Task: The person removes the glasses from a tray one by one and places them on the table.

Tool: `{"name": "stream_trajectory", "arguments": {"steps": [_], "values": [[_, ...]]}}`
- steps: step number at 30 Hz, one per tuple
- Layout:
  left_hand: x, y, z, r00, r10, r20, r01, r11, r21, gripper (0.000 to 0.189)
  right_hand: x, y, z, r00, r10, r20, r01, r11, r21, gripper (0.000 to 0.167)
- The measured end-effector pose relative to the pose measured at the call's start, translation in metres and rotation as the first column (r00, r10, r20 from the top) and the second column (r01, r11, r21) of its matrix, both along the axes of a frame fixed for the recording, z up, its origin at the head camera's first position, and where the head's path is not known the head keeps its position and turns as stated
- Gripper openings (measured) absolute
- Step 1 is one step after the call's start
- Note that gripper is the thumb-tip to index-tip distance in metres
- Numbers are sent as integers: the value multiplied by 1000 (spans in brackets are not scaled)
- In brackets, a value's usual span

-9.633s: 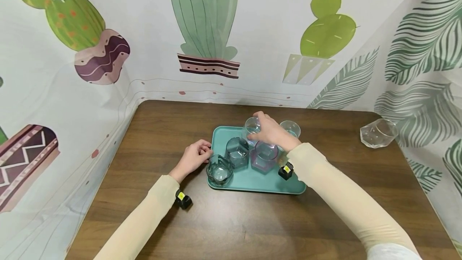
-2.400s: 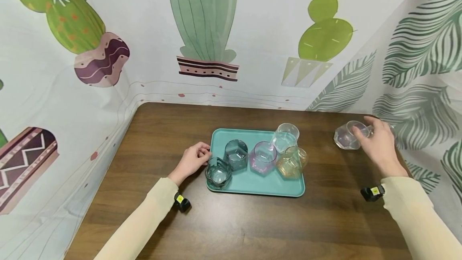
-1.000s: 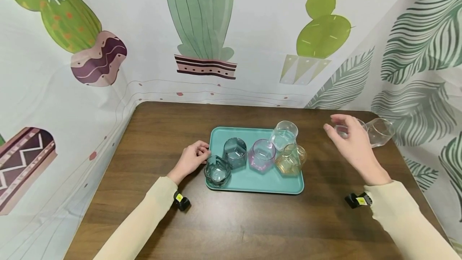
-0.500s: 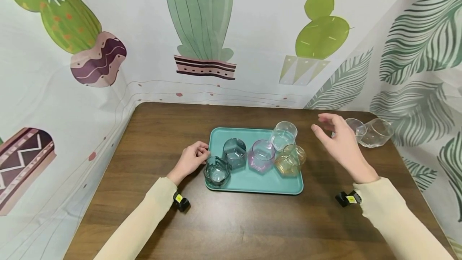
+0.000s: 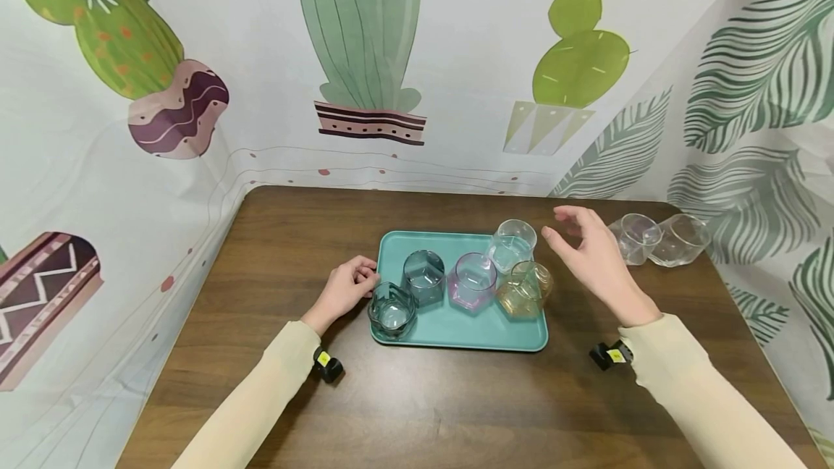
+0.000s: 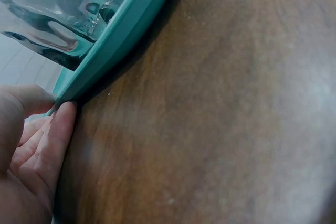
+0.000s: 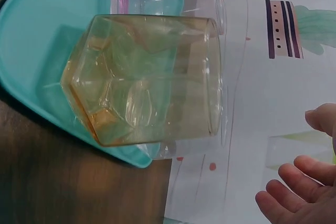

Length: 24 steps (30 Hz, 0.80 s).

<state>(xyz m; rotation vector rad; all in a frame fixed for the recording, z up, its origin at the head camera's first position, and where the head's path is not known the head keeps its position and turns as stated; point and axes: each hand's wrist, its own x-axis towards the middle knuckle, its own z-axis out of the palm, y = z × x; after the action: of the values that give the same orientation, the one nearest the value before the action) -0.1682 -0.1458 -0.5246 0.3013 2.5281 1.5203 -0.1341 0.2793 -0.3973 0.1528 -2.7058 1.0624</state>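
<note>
Amber glass [image 7: 147,80] on teal tray [image 5: 478,335]; yellow right wrist label [image 5: 615,356] illegibly small.

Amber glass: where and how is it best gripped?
Probably around the upper wall of the amber glass, from its right, where the right hand hovers. It stands upright with that side open; the pink glass is to its left, a clear glass behind.
</note>
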Motion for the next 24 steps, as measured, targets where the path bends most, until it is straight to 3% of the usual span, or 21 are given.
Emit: {"name": "stream_trajectory", "arguments": {"steps": [8, 24], "values": [[-1, 0, -1, 1000, -1, 7, 1, 1000, 6, 22, -5, -9, -8, 1000, 24, 1, -24, 1000, 18, 48], [-1, 1, 0, 1000, 1, 8, -1, 1000, 7, 22, -17, -22, -21, 990, 66, 127, -74, 996, 56, 62]]}}
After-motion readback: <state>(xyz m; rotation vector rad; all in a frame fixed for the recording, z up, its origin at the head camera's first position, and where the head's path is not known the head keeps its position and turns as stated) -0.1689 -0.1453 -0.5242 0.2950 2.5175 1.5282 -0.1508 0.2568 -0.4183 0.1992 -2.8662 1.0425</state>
